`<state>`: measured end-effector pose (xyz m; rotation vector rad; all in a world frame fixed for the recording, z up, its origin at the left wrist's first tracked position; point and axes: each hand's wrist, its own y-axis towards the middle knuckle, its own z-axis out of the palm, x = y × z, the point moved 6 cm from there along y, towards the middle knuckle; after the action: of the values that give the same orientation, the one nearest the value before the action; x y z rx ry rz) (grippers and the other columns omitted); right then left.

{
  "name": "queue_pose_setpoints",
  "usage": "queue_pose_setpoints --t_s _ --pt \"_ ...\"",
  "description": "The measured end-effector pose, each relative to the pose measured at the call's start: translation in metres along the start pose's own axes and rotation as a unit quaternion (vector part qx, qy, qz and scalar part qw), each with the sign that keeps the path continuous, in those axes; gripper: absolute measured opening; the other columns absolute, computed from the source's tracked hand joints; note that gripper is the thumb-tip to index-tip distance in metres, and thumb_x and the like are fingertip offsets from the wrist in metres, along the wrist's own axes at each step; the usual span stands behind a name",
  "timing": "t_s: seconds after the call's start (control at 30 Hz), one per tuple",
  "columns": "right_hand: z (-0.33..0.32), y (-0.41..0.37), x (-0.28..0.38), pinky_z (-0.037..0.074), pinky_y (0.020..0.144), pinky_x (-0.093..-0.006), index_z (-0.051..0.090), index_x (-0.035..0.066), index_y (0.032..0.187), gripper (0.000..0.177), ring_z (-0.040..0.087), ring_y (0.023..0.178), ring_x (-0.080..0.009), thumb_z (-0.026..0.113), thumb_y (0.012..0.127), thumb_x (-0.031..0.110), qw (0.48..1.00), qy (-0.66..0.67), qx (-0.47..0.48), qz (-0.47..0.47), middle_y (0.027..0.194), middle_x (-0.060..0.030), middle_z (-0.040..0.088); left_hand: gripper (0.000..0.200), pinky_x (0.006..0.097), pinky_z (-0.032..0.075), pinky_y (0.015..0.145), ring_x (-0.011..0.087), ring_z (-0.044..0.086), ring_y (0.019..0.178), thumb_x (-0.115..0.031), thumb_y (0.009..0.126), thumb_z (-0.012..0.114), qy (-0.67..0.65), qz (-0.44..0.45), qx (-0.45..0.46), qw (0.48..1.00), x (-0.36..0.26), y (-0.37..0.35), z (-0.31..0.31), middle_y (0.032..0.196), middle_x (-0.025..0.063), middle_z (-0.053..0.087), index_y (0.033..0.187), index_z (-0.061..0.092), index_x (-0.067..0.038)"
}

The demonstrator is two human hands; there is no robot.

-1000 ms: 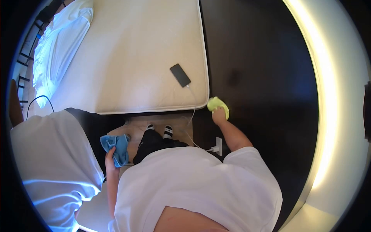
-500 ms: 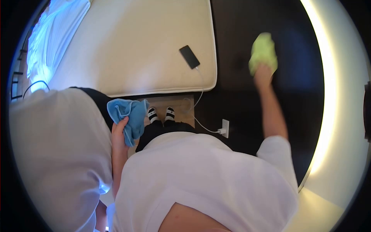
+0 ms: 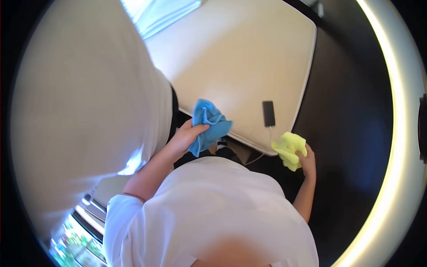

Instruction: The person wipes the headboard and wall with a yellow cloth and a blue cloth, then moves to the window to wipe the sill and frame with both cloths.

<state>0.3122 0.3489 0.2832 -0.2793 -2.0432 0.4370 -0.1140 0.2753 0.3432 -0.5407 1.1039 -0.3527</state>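
Note:
My left hand grips a crumpled blue cloth, thumb on top, in front of my body near the edge of the pale mattress. On the right, my right hand has its fingers closed on a bunched yellow-green cloth. That cloth hangs beside the mattress corner, with a dark panel behind it. A black phone lies on the mattress, just above the yellow-green cloth in view, with a white cable running from its lower end.
A curved lit strip borders the dark panel at right. Large pale fabric fills the left side, close to my left arm. White bedding lies on the mattress at the top. A window with greenery shows at lower left.
My right hand has come down from high on the dark panel to near my body, still holding the yellow-green cloth. The view has turned, and my left hand with the blue cloth appears farther right.

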Motion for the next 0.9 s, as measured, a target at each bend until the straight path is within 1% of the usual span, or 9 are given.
queue_pose_setpoints --t_s 0.07,0.1,0.2,0.3,0.37,0.53,0.63,0.73,0.9 --pt "0.020 0.036 0.017 0.046 0.083 -0.0323 0.052 -0.007 0.117 0.048 0.060 0.096 -0.0244 0.064 0.073 0.009 0.990 -0.119 -0.004 -0.078 0.105 -0.0202 0.062 0.033 0.0311 0.048 0.079 0.0164 0.058 0.092 -0.017 0.087 0.054 0.023 0.025 -0.004 0.999 -0.001 -0.007 0.002 0.103 0.0102 0.060 0.114 0.051 0.001" --pt "0.032 0.063 0.019 0.047 0.081 -0.0320 0.052 -0.005 0.117 0.049 0.061 0.092 -0.0223 0.065 0.072 0.010 0.984 -0.102 0.050 -0.139 0.101 -0.0182 0.063 0.033 0.0310 0.047 0.080 0.0158 0.058 0.091 -0.017 0.087 0.054 0.037 0.036 -0.014 0.999 -0.001 -0.004 0.012 0.102 0.0098 0.060 0.114 0.052 0.001" --pt "0.080 0.102 0.082 0.046 0.079 -0.0299 0.055 -0.004 0.112 0.040 0.059 0.088 -0.0184 0.063 0.075 0.008 0.958 0.035 0.262 -0.114 0.098 -0.0120 0.062 0.032 0.0298 0.044 0.083 0.0130 0.054 0.093 -0.017 0.088 0.053 0.073 0.082 -0.060 0.992 -0.022 -0.019 0.024 0.101 0.0070 0.060 0.115 0.053 -0.001" --pt "0.112 0.148 0.138 0.046 0.079 -0.0303 0.053 -0.005 0.114 0.040 0.057 0.088 -0.0174 0.063 0.077 0.006 0.920 -0.040 0.347 -0.179 0.099 -0.0102 0.061 0.033 0.0293 0.042 0.085 0.0125 0.052 0.094 -0.018 0.087 0.055 0.115 0.123 -0.143 0.975 -0.032 -0.043 0.033 0.101 0.0055 0.060 0.115 0.053 -0.002" --pt "0.136 0.172 0.178 0.046 0.080 -0.0309 0.053 -0.005 0.113 0.040 0.058 0.089 -0.0180 0.063 0.076 0.006 0.881 -0.073 0.408 -0.230 0.099 -0.0105 0.061 0.033 0.0293 0.041 0.085 0.0126 0.050 0.095 -0.019 0.086 0.056 0.153 0.107 -0.208 0.960 -0.039 -0.056 0.040 0.101 0.0048 0.059 0.114 0.054 -0.002" --pt "0.194 0.220 0.268 0.047 0.080 -0.0304 0.054 -0.003 0.113 0.041 0.059 0.089 -0.0174 0.066 0.076 0.009 0.775 -0.193 0.496 -0.340 0.099 -0.0115 0.063 0.034 0.0292 0.041 0.086 0.0129 0.051 0.093 -0.020 0.084 0.057 0.059 0.124 -0.317 0.938 -0.034 -0.060 0.055 0.099 0.0048 0.059 0.113 0.054 -0.002" --pt "0.203 0.188 0.333 0.047 0.080 -0.0304 0.054 -0.003 0.115 0.044 0.060 0.090 -0.0174 0.067 0.075 0.011 0.693 -0.229 0.549 -0.406 0.100 -0.0126 0.063 0.033 0.0289 0.040 0.087 0.0123 0.051 0.092 -0.019 0.084 0.058 0.022 0.133 -0.373 0.918 -0.046 -0.093 0.097 0.098 0.0042 0.059 0.112 0.054 -0.002" --pt "0.203 0.143 0.365 0.046 0.082 -0.0313 0.053 -0.003 0.117 0.048 0.060 0.093 -0.0193 0.069 0.074 0.012 0.613 -0.217 0.637 -0.415 0.103 -0.0148 0.063 0.031 0.0284 0.040 0.087 0.0117 0.051 0.092 -0.018 0.084 0.058 0.009 0.152 -0.404 0.902 -0.038 -0.115 0.122 0.098 0.0034 0.060 0.111 0.055 -0.003" --pt "0.177 0.075 0.409 0.044 0.085 -0.0316 0.053 -0.003 0.118 0.050 0.059 0.097 -0.0227 0.069 0.072 0.008 0.473 -0.184 0.662 -0.552 0.105 -0.0173 0.062 0.026 0.0272 0.042 0.083 0.0095 0.051 0.090 -0.015 0.084 0.060 0.000 0.219 -0.485 0.846 -0.025 -0.165 0.175 0.098 0.0019 0.059 0.107 0.057 -0.003"
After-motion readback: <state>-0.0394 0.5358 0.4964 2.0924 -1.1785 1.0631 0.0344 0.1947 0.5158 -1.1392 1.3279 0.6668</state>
